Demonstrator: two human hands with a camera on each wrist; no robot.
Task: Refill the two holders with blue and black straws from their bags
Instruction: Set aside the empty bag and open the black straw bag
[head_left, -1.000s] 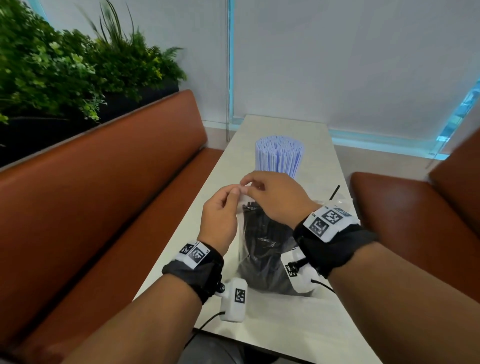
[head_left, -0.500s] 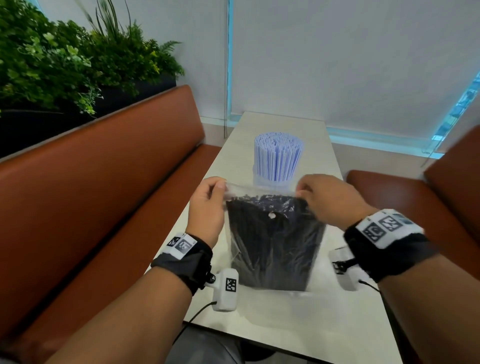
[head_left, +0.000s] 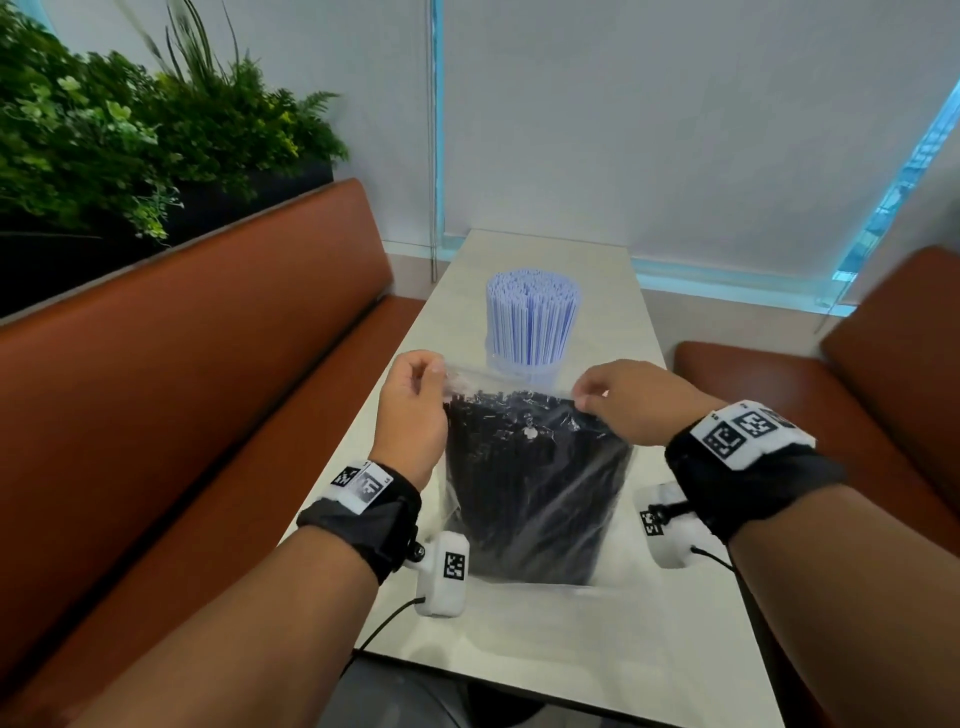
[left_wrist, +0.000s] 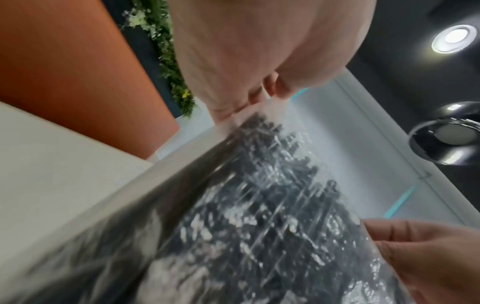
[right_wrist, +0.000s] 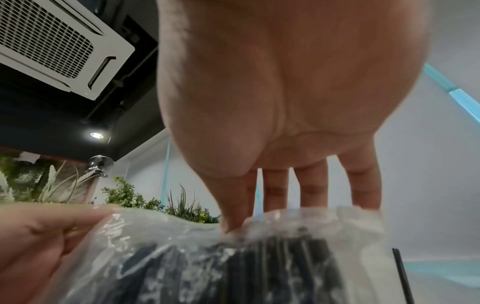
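Since a second ago the two hands have drawn apart from the middle of the bag's mouth to its two top corners, and the bag now stands spread wide rather than bunched.

The left hand (head_left: 410, 410) pinches the bag's upper left corner between thumb and curled fingers; the right hand (head_left: 631, 400) pinches the upper right corner the same way, thumb in front and fingers behind, as the right wrist view shows. Between them the clear plastic bag (head_left: 540, 499) is held upright at the centre of the head view, its lower edge on the table (head_left: 571, 654). The film is thin, glossy and wrinkled, with one small round hole near the top.

One bag is in view. Inside it is a dense bundle of black straws (head_left: 524, 488), too many to count, thin stiff tubes standing on end.

Just beyond the bag's top edge stands one clear round holder (head_left: 519, 366), packed with blue straws (head_left: 532, 317), upright, open ends up. A single black straw (right_wrist: 401, 275) shows at the lower right of the right wrist view.

The table is a long, narrow, pale matte slab; bare surface lies in front of the bag and beyond the holder. Two brown padded benches (head_left: 182, 374) flank it closely, with green plants (head_left: 130, 145) at upper left.
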